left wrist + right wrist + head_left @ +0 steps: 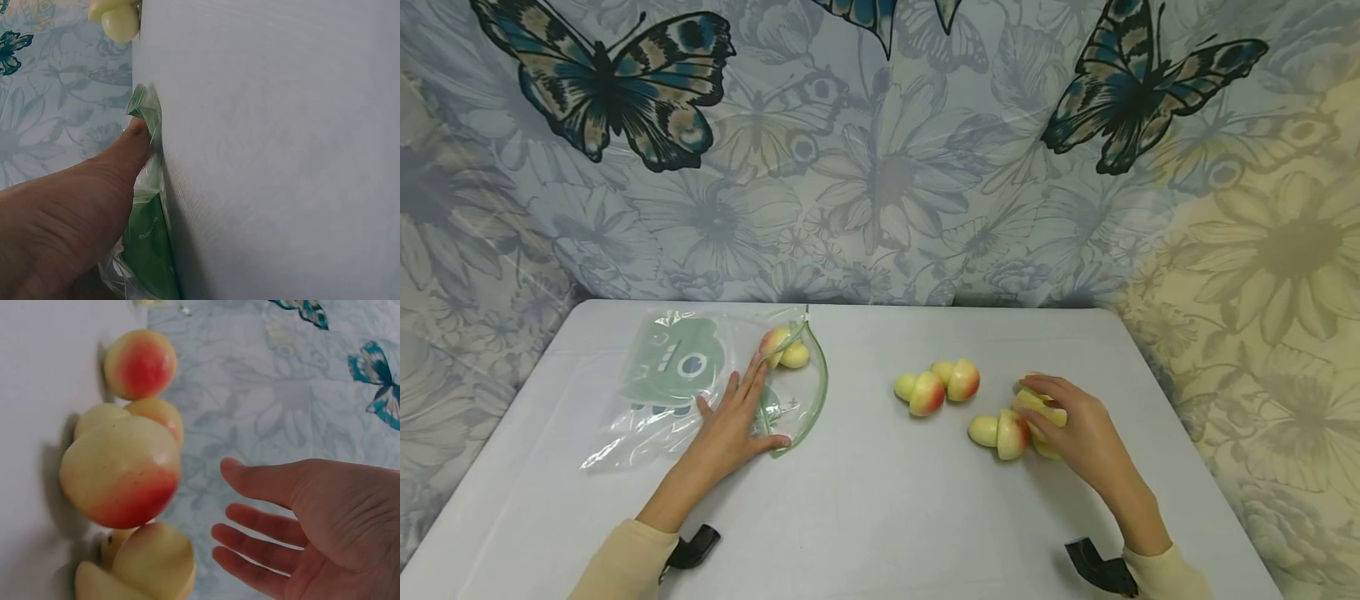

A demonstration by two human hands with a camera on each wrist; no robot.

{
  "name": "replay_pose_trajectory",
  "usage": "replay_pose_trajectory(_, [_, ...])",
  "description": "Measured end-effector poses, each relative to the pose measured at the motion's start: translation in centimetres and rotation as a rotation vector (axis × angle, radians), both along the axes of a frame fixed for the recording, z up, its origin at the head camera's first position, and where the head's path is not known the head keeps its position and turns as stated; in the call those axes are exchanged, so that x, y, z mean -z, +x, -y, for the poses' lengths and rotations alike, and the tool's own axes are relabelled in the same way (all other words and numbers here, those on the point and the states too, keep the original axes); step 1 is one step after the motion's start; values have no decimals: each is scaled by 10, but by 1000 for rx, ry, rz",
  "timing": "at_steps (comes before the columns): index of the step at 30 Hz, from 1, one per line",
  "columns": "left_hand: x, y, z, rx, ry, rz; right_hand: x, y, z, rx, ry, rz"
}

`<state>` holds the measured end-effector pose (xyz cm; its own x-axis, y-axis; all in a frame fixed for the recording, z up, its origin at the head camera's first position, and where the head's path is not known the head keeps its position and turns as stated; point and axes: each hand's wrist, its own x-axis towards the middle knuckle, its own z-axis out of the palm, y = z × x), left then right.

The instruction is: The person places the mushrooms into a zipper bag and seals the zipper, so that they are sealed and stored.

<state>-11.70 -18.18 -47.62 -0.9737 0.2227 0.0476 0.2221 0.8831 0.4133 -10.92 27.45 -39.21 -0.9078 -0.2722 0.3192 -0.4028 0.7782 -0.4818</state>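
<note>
My left hand (730, 421) rests with outstretched fingers on a clear plastic bag (658, 433) with a green monster print and a green-rimmed mouth. Its thumb lies on the rim, seen also in the left wrist view on the green edge (147, 106). A yellow-and-red mushroom-shaped piece (793, 356) lies inside the mouth. My right hand (1078, 425) is over a cluster of similar pieces (1013, 433) at the right. In the right wrist view, its spread fingers (256, 550) stand apart from the nearest pieces (119, 472), holding nothing.
Two more yellow-and-red pieces (927, 394) sit side by side left of the right hand's cluster. Everything lies on a white table (865, 517). A butterfly-and-flower cloth (880, 167) hangs behind it. Black wrist mounts (1101, 571) show near both sleeves.
</note>
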Motion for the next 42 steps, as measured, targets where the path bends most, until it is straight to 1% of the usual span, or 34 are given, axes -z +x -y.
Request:
replay_pose_trajectory(7, [1,0,0,-4,-5,-9,9,13,-14,23,36,-20])
replay_pose_trajectory(11, [1,0,-1,-7,-1,-2,14,17,-22,39,60,-45])
replay_pose_trajectory(16, [2,1,-1,-15,8,8,24,18,-28,38,87,-45])
replay_pose_trajectory(22, [4,3,-1,-13,20,9,32,16,-33,46,88,-45])
replay_pose_trajectory(26, [4,2,-1,-9,20,8,33,17,-37,80,89,-51])
replay_pose_trajectory(29, [2,2,-1,-7,16,8,32,18,-40,96,86,-81])
replay_pose_trajectory(33, [1,1,-1,-5,13,0,31,19,-45,99,73,-126])
replay_pose_trajectory(36, [1,1,0,-6,17,-9,31,19,-48,99,48,-135])
replay_pose_trajectory(38, [1,2,0,-6,23,-3,30,19,-48,97,12,-135])
replay_pose_trajectory(42, [1,2,0,-9,28,11,26,19,-50,94,-107,-110])
